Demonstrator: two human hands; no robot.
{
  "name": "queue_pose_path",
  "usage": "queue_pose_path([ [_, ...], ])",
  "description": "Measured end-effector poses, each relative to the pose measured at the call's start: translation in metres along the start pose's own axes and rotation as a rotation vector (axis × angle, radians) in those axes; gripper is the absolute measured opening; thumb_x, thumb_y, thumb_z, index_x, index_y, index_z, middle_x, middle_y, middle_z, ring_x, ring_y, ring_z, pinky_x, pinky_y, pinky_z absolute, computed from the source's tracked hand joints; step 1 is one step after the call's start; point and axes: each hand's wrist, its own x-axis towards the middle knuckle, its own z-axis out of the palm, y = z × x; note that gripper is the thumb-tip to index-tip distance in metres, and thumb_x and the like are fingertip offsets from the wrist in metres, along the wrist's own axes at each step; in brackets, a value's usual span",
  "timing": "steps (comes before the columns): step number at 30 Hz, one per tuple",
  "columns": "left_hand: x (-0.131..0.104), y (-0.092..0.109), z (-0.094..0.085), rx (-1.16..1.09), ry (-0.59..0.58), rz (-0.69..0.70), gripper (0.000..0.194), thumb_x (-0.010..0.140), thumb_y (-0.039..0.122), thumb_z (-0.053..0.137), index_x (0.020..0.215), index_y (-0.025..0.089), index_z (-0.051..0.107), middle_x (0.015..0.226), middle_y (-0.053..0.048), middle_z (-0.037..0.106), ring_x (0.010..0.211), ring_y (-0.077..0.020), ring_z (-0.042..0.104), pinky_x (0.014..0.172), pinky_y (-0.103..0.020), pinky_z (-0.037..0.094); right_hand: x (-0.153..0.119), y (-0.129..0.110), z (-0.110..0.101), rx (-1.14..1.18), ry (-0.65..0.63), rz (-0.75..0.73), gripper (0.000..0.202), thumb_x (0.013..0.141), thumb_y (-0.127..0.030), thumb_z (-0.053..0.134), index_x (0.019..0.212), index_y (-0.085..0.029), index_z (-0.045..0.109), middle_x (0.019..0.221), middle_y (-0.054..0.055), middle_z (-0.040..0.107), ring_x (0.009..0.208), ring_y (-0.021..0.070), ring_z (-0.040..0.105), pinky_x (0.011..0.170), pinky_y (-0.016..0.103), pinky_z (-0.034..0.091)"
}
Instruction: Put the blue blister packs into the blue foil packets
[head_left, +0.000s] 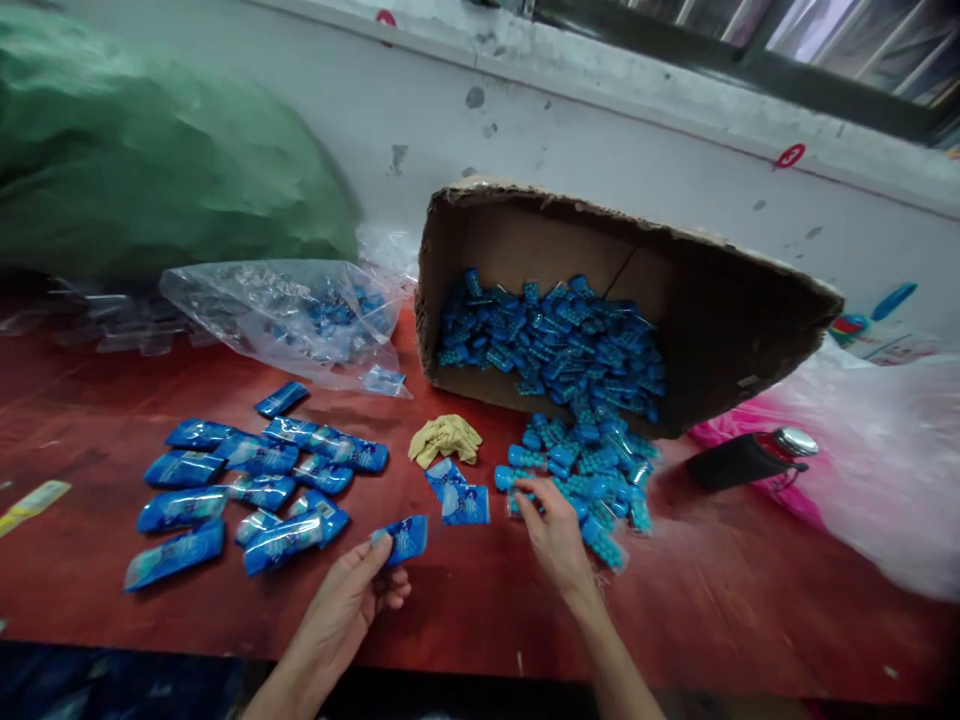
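My left hand (352, 590) pinches a flat blue printed packet (407, 538) between thumb and fingers, above the front of the red table. To the right, my right hand (553, 530) reaches down at the left edge of a loose pile of small blue-capped bottles (600, 470) filled with bluish beads. Its curled fingertips close on one small bottle (514, 506), mostly covered by the hand. Two flat blue packets (465, 504) lie between my hands, beside a crumpled yellowish cloth-like piece (445, 440). Several filled blue packets (259, 453) are spread out at the left.
A cardboard box (735, 300) lies on its side, with many more bottles inside. Behind the packets rests a clear plastic bag (285, 310) of blue pieces. A black flask (739, 462) lies at the right by pink and clear plastic (885, 460). A green sack (165, 160) bulges back left.
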Motion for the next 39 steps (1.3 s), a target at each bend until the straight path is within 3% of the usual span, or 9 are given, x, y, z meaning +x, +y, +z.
queue_pose_path([
  [4, 0.008, -0.006, 0.012, 0.029, -0.061, -0.028, 0.027, 0.065, 0.038, 0.065, 0.066, 0.014, 0.055, 0.048, -0.001, 0.059, 0.047, -0.0108, 0.055, 0.043, -0.019, 0.041, -0.009, 0.004, -0.015, -0.242, -0.012, 0.012, 0.019, 0.084, -0.022, 0.043, 0.097, -0.019, 0.057, 0.095, 0.008, 0.059, 0.09, 0.0202, 0.055, 0.08, 0.031, 0.043],
  [10, 0.005, -0.009, 0.021, 0.057, -0.1, -0.023, 0.026, 0.068, 0.039, 0.062, 0.066, 0.014, 0.055, 0.047, -0.002, 0.059, 0.047, -0.0115, 0.056, 0.042, -0.019, 0.041, 0.016, -0.011, 0.01, -0.676, -0.283, 0.023, 0.052, 0.071, -0.033, 0.064, 0.118, -0.025, 0.045, 0.108, 0.011, 0.053, 0.094, 0.0271, 0.053, 0.072, 0.034, 0.043],
  [17, -0.004, -0.005, 0.017, 0.084, -0.09, -0.018, 0.024, 0.069, 0.037, 0.062, 0.066, 0.014, 0.055, 0.047, -0.002, 0.06, 0.047, -0.0109, 0.056, 0.042, -0.018, 0.041, 0.053, -0.005, 0.03, -0.539, -0.31, 0.083, 0.02, 0.075, -0.02, 0.055, 0.096, -0.019, 0.057, 0.094, 0.012, 0.059, 0.083, 0.0244, 0.059, 0.069, 0.032, 0.042],
  [22, 0.0, -0.009, 0.018, -0.007, -0.083, -0.029, 0.024, 0.066, 0.037, 0.064, 0.066, 0.015, 0.054, 0.045, 0.0, 0.058, 0.046, -0.012, 0.057, 0.04, -0.018, 0.041, 0.063, 0.0, 0.007, -0.359, -0.214, 0.124, 0.022, 0.078, -0.013, 0.042, 0.096, -0.017, 0.055, 0.079, 0.008, 0.062, 0.078, 0.0217, 0.061, 0.069, 0.031, 0.044],
  [26, 0.004, -0.014, 0.022, 0.001, -0.073, 0.023, 0.028, 0.065, 0.041, 0.064, 0.065, 0.013, 0.056, 0.045, -0.001, 0.059, 0.045, -0.0118, 0.056, 0.04, -0.018, 0.04, 0.037, -0.007, -0.011, -0.118, -0.143, 0.205, 0.026, 0.085, -0.026, 0.032, 0.106, -0.017, 0.043, 0.063, -0.001, 0.057, 0.056, 0.0153, 0.06, 0.052, 0.025, 0.048],
  [27, 0.006, -0.015, 0.023, 0.026, -0.062, 0.042, 0.029, 0.065, 0.041, 0.064, 0.065, 0.013, 0.057, 0.045, -0.002, 0.059, 0.045, -0.0117, 0.056, 0.041, -0.019, 0.041, 0.027, -0.012, -0.012, 0.012, -0.13, 0.241, 0.025, 0.084, -0.031, 0.034, 0.104, -0.017, 0.04, 0.062, -0.003, 0.055, 0.053, 0.014, 0.059, 0.048, 0.024, 0.049],
  [30, 0.009, -0.017, 0.026, 0.103, 0.004, 0.105, 0.032, 0.064, 0.043, 0.064, 0.066, 0.011, 0.061, 0.046, -0.003, 0.06, 0.045, -0.0118, 0.056, 0.043, -0.02, 0.042, -0.001, -0.031, -0.007, 0.761, -0.098, 0.44, 0.027, 0.073, -0.037, 0.055, 0.09, -0.021, 0.041, 0.063, -0.006, 0.052, 0.047, 0.0113, 0.056, 0.041, 0.025, 0.05],
  [32, 0.012, -0.018, 0.027, 0.152, 0.043, 0.153, 0.033, 0.062, 0.044, 0.064, 0.066, 0.011, 0.062, 0.047, -0.003, 0.061, 0.045, -0.0126, 0.056, 0.044, -0.021, 0.043, -0.013, -0.043, -0.001, 1.013, -0.115, 0.534, 0.034, 0.068, -0.034, 0.062, 0.093, -0.022, 0.043, 0.065, -0.007, 0.053, 0.044, 0.0092, 0.054, 0.038, 0.023, 0.049],
  [39, 0.01, -0.014, 0.025, 0.439, 0.073, 0.339, 0.031, 0.064, 0.045, 0.061, 0.057, 0.014, 0.062, 0.048, -0.001, 0.061, 0.048, -0.0148, 0.054, 0.05, -0.024, 0.043, -0.02, -0.052, 0.005, 1.085, -0.149, 0.607, 0.038, 0.065, -0.029, 0.066, 0.099, -0.019, 0.05, 0.069, -0.005, 0.055, 0.046, 0.0084, 0.056, 0.037, 0.021, 0.05],
])
